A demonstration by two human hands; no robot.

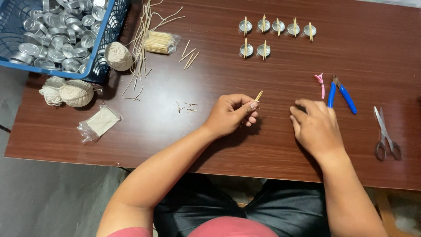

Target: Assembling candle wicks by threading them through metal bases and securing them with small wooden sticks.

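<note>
1. A blue basket (115, 17) full of empty metal tealight cups (57, 35) is seen at the table's far left corner.
2. Balls of cream twine (75, 92) and a small clear bag (99, 123) are laid in front of it; a further ball (118, 56) is set against the basket.
3. A bag of wooden sticks (160, 42) is placed near loose twine strands (139, 44).
4. The left hand (230, 114) is closed, and short wooden sticks (258, 95) are pinched between thumb and forefinger, held just above the wooden table (175, 87).
5. Seven tealight cups with sticks laid across them (276, 27) are lined up at the far edge.
6. The right hand (316, 127) is rested palm down on the table, fingers loosely spread, nothing gripped, near the blue-handled pliers (342, 94) and pink clip (321, 83).
7. Scissors (386, 134) are laid at the far right.
</note>
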